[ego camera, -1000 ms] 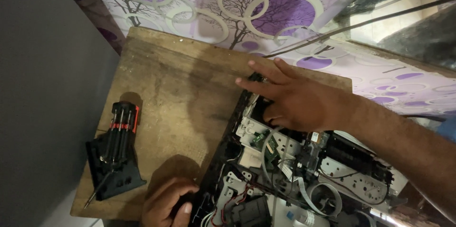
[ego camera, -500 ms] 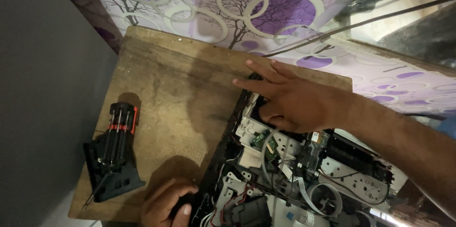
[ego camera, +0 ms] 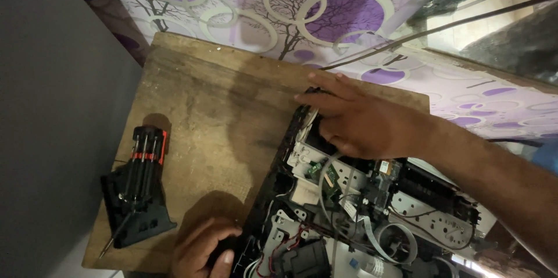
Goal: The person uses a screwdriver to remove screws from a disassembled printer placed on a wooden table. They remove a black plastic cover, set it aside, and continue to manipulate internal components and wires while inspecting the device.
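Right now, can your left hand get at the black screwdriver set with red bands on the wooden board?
Probably yes. The left hand rests at the opened machine's near corner, and only bare wooden board lies between it and the black screwdriver set to its left.

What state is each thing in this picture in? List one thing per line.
Opened device: cover off, boards, wires and ribbon cable exposed.
Screwdriver set: drivers racked in black stand.
Right hand: flat on device's far corner.
Left hand: gripping device's near edge.
Wooden board: worn, stained.
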